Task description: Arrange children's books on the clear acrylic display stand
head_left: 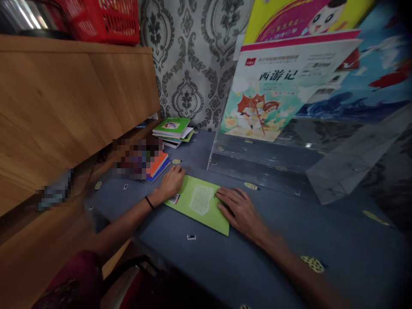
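A thin light-green book (196, 201) lies closed on the table, turned at a slant. Its upper face carries a white panel of small print and a barcode at the left. My left hand (172, 183), with a dark band on the wrist, has its fingers bent around the book's left edge. Across the right edge rests my right hand (240, 212), its fingers stretched out and lying on the cover. The undersides of both hands are hidden.
Left of the book lie an orange book (157, 165) and a pile of books (172, 125). A clear acrylic stand (257, 165) holds upright picture books (267, 98) at the right. A wooden cabinet (77, 98) with a red basket (119, 21) borders the grey-blue table (206, 262).
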The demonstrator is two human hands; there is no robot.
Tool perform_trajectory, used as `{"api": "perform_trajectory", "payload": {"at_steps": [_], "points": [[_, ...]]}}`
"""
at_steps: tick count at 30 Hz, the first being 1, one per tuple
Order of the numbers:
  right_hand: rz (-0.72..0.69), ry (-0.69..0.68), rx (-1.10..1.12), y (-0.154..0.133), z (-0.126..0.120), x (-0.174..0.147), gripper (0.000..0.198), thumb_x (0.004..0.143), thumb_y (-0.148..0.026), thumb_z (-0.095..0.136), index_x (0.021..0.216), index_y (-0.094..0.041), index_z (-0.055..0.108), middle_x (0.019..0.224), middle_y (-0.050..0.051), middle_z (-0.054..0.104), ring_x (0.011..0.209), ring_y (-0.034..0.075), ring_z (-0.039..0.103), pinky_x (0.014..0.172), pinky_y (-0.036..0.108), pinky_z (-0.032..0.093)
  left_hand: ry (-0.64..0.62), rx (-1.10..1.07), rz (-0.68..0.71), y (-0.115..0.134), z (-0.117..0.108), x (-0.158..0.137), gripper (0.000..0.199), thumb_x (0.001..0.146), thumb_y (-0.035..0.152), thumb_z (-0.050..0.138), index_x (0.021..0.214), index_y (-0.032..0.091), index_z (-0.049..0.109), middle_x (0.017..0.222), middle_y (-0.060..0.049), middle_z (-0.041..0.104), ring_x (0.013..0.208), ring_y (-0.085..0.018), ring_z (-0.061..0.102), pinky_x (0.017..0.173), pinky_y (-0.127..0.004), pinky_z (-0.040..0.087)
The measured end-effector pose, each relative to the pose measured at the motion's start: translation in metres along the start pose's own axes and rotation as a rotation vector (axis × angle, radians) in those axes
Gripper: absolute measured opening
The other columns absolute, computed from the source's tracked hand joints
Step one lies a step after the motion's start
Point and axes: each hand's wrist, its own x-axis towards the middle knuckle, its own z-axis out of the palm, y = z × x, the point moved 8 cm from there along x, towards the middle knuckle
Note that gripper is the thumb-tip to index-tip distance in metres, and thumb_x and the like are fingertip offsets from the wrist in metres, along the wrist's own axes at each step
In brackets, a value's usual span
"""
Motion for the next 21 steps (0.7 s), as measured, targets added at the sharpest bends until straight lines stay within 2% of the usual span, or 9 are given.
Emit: {"api": "perform_trajectory", "payload": {"at_steps": [5, 9, 16, 21], "points": [[-0.143, -0.155, 0.053, -0.038, 0.023, 0.028, 0.036, 0.101, -0.027, 0.05, 0.133, -0.018, 0.064, 0.136, 0.016, 0.067, 0.13, 0.029, 0.061, 0.111, 0.055, 0.045, 0.042, -0.144, 0.048, -0.014, 0.0, 0.016, 0.026, 0.095, 0.013, 0.045, 0.103, 0.018, 0.069, 0.107, -0.011, 0.067, 0.106, -0.025, 0.06, 0.098, -0.04, 0.048], [-0.179, -0.268, 0.085, -0.055, 0.042, 0.056, 0.039, 0.101, -0.029, 0.054, 0.137, -0.016, 0.061, 0.141, 0.017, 0.063, 0.136, 0.029, 0.055, 0.114, 0.055, 0.042, 0.096, -0.309, 0.045, -0.031, 0.002, 0.023, 0.024, 0.093, 0.014, 0.048, 0.101, 0.018, 0.07, 0.106, -0.01, 0.07, 0.105, -0.024, 0.064, 0.098, -0.04, 0.05], [-0.14, -0.354, 0.098, -0.059, 0.072, 0.101, 0.038, 0.103, -0.029, 0.053, 0.138, -0.017, 0.06, 0.146, 0.016, 0.059, 0.139, 0.028, 0.051, 0.116, 0.054, 0.036, 0.147, -0.633, -0.03, -0.061, 0.016, 0.026, 0.029, 0.094, 0.014, 0.039, 0.105, 0.016, 0.066, 0.092, -0.006, 0.072, 0.087, -0.018, 0.068, 0.081, -0.032, 0.055], [-0.093, -0.348, 0.066, -0.05, 0.083, 0.116, 0.042, 0.104, -0.032, 0.047, 0.143, -0.018, 0.055, 0.15, 0.016, 0.055, 0.141, 0.028, 0.048, 0.115, 0.054, 0.035, 0.157, -0.771, -0.032, -0.064, 0.021, 0.025, 0.031, 0.093, 0.014, 0.038, 0.107, 0.015, 0.065, 0.1, -0.007, 0.073, 0.089, -0.016, 0.068, 0.083, -0.031, 0.056]]}}
